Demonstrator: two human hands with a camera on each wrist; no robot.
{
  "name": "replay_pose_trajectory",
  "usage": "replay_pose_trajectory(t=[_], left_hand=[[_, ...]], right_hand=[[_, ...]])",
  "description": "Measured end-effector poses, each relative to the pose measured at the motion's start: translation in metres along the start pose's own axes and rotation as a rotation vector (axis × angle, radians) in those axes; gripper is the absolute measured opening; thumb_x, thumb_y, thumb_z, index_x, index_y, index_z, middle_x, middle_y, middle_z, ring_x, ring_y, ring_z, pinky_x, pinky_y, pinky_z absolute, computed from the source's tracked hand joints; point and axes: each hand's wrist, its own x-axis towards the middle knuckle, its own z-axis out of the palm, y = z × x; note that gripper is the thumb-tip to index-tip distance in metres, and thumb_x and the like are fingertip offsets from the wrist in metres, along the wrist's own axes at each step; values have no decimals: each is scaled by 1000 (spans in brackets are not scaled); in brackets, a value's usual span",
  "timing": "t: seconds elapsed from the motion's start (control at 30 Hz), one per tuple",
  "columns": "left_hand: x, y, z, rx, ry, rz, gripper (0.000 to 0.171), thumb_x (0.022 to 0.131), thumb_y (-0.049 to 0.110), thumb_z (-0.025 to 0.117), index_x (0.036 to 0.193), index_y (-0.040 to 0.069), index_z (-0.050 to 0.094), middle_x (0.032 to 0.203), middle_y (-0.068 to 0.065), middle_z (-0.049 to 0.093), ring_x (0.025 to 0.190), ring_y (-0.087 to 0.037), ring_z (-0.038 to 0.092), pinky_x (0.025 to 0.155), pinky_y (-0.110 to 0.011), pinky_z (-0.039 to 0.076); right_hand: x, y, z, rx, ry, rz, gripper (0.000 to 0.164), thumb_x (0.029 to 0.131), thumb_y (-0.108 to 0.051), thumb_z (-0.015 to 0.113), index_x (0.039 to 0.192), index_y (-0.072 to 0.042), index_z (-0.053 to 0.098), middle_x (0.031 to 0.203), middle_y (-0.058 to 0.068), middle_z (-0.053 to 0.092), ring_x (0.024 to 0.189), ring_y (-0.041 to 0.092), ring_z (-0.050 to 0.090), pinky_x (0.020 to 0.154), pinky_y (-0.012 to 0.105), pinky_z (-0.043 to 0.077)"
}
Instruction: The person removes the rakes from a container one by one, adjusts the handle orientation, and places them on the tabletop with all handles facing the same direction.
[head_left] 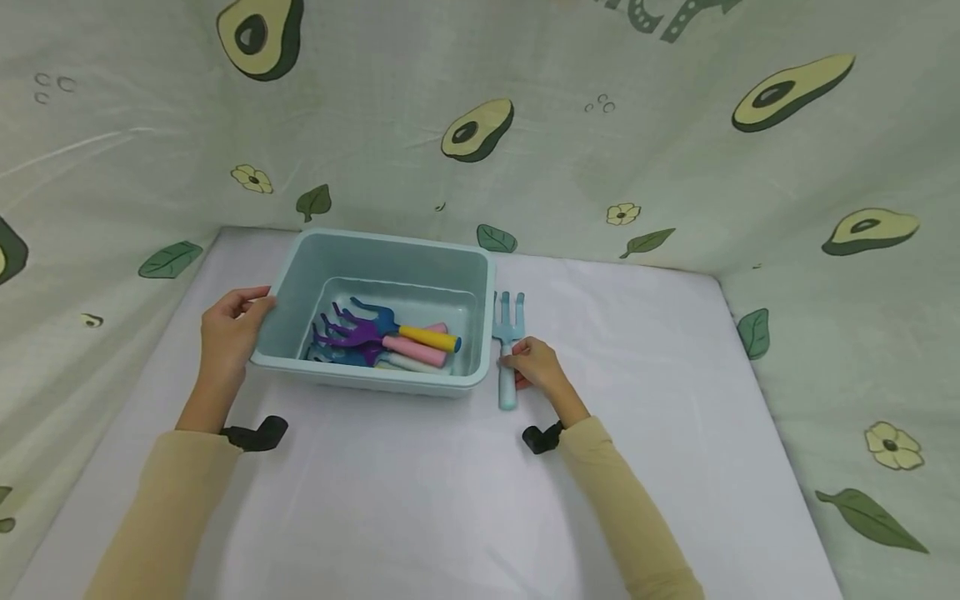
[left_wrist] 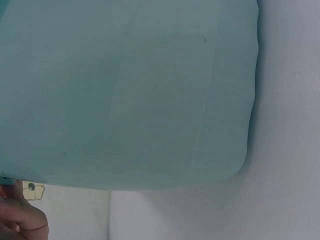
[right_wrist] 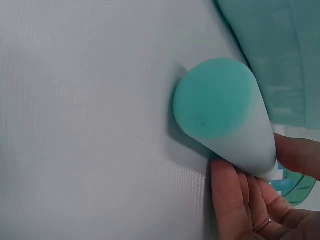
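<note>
A pale blue-green plastic tub [head_left: 367,382] stands at the back of the table, and my left hand [head_left: 227,335] grips its rim on the left side. Right beside the tub, a light blue hand fork [head_left: 507,393] points its tines away from me. The thumb and fingers of my right hand [head_left: 542,367] pinch its handle, whose round butt end [right_wrist: 215,102] faces the right wrist camera. Inside the tub, several hand forks lie heaped, among them a purple fork with a pink handle [head_left: 415,350] and a blue one with a yellow handle [head_left: 427,337].
A white cloth [head_left: 390,508] covers the table. Behind it and at both sides hangs a pale green curtain [head_left: 555,183] printed with avocados and leaves. A black camera mount [head_left: 258,435] sits on the left wrist, another [head_left: 542,438] on the right.
</note>
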Motion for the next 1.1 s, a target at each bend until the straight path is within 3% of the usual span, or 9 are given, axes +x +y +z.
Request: replay_pose_trajectory(t=[0.4,0.87,1.1], left_hand=[[0,1,0,-29,-6,-29,44,90,40,55,126,16,58,82,12,49,75,-3,51,57,-9,44],[-1,2,-1,-58,8,-27,40,89,37,57,123,15,60,80,12,51,74,-3,50,57,-11,44],[-1,1,1,-74,14,-10,38,89,35,58,121,14,61,78,12,51,73,-3,50,57,-11,44]], right_hand=[[-2,-5,7,-7,1,-1,26,85,-18,64,100,-3,50,79,14,59,53,19,62,53,32,54],[-3,-4,7,10,-14,-21,29,86,-19,64,104,-1,50,81,17,60,54,22,64,51,33,54],[-4,-4,7,-13,-8,-16,31,86,-20,64,106,0,51,85,16,60,52,17,63,53,32,54]])
